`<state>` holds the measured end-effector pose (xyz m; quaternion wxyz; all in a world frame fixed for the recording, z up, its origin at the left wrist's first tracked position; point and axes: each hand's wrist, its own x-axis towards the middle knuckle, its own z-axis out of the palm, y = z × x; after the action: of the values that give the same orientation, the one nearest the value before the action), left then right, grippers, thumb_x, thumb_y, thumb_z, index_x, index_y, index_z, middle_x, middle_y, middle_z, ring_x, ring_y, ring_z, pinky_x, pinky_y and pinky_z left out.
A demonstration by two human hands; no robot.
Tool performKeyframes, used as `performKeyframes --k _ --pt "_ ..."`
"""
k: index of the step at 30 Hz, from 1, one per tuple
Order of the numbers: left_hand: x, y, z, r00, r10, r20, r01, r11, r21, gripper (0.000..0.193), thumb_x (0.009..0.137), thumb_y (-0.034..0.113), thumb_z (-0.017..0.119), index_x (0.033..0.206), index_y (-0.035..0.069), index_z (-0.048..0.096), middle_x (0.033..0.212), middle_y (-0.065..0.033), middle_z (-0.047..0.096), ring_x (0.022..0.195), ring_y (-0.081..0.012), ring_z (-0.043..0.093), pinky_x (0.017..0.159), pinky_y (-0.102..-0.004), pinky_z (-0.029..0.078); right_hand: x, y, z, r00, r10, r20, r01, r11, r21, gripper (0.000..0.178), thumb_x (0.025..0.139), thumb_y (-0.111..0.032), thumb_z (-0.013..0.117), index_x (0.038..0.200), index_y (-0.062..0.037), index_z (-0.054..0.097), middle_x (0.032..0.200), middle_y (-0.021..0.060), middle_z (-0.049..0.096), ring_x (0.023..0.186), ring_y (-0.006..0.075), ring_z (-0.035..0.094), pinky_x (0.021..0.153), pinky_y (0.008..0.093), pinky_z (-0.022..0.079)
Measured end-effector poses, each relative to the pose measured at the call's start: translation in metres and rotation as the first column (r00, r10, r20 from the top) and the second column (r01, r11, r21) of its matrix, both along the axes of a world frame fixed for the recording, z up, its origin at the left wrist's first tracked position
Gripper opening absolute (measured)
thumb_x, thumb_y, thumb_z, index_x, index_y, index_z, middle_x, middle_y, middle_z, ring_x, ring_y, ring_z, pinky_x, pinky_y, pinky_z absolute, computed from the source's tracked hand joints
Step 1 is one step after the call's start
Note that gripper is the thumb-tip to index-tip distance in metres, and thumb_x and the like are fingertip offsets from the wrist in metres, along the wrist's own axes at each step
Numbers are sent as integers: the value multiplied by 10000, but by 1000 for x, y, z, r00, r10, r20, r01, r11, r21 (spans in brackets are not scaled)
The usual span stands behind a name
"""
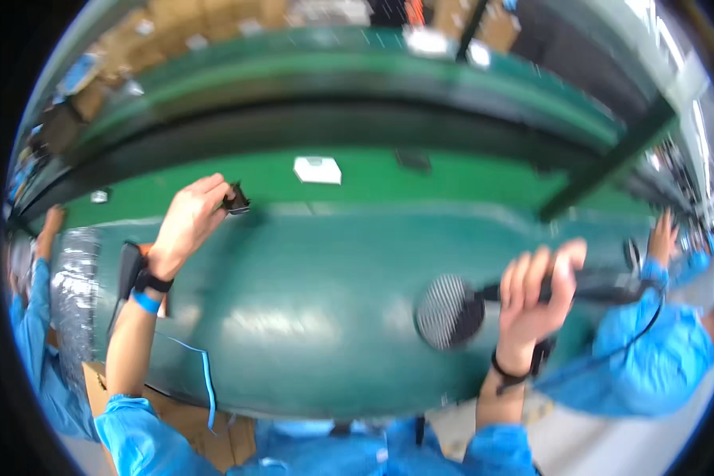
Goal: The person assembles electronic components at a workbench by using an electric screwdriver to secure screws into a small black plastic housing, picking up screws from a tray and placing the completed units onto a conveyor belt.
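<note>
My left hand (192, 216) is raised over the far left part of the table, its fingers pinching a small black piece (236, 200) whose kind I cannot make out. My right hand (538, 289), palm turned up, has its fingers curled round the dark handle of a round-headed black tool (450, 312). The tool's head shows a striped face and hangs over the green tabletop (333, 285); motion blurs it. Beside my left wrist lies a black and orange handheld device (132, 270), partly hidden by my forearm. A blue cord (208, 381) hangs near that arm.
Beyond the table runs a green belt (246, 178) carrying a white box (317, 170) and a dark flat item (412, 161). A green post (611, 155) slants at right. Co-workers' blue sleeves (642, 349) show on both sides. A cardboard box (230, 440) stands below the near edge.
</note>
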<state>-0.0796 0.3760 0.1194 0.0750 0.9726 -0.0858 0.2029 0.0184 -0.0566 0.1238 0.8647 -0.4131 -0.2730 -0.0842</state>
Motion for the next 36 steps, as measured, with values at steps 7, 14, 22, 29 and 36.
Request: performKeyframes --k 7,14,22,29,36 --pt "-44 -194 -61 896 -436 -88 440 898 32 204 708 55 686 898 -13 662 1068 -123 665 889 -233 656 781 -342 586 3 -8 1 990 43 134 -6 964 -264 92 1054 -170 412 1088 -84 413 559 35 411 428 133 377 418 306 384" --pt "-55 -218 -68 888 -376 -264 349 926 -144 419 758 203 757 1125 3 726 1282 -118 659 1228 -349 632 1041 -447 534 -13 -7 -29 986 146 85 -115 948 -298 152 1070 -225 357 1028 -84 394 592 33 436 451 143 419 456 315 412" --pt "-55 -218 -86 913 -366 -178 346 929 -132 364 777 201 761 1099 33 738 1281 -101 673 1234 -357 629 1029 -443 550 -1 -9 -36 969 248 -12 -236 903 -358 200 1077 -242 340 1048 -78 451 597 28 437 478 146 438 482 330 422" --pt "-54 -217 -90 910 -394 -131 370 912 -176 589 571 189 823 1107 -26 707 1313 -170 649 1202 -424 622 994 -497 567 -1 -6 -35 970 239 -42 -238 903 -357 190 1059 -246 374 1029 -83 467 593 16 428 471 133 418 479 321 419" --pt "-57 -219 -93 923 -371 -101 352 921 -166 558 600 187 812 1106 -22 708 1320 -167 644 1201 -418 623 978 -487 578 -6 2 -34 974 224 -33 -218 891 -398 195 1067 -250 378 1006 -91 472 585 9 419 461 124 400 462 303 404"
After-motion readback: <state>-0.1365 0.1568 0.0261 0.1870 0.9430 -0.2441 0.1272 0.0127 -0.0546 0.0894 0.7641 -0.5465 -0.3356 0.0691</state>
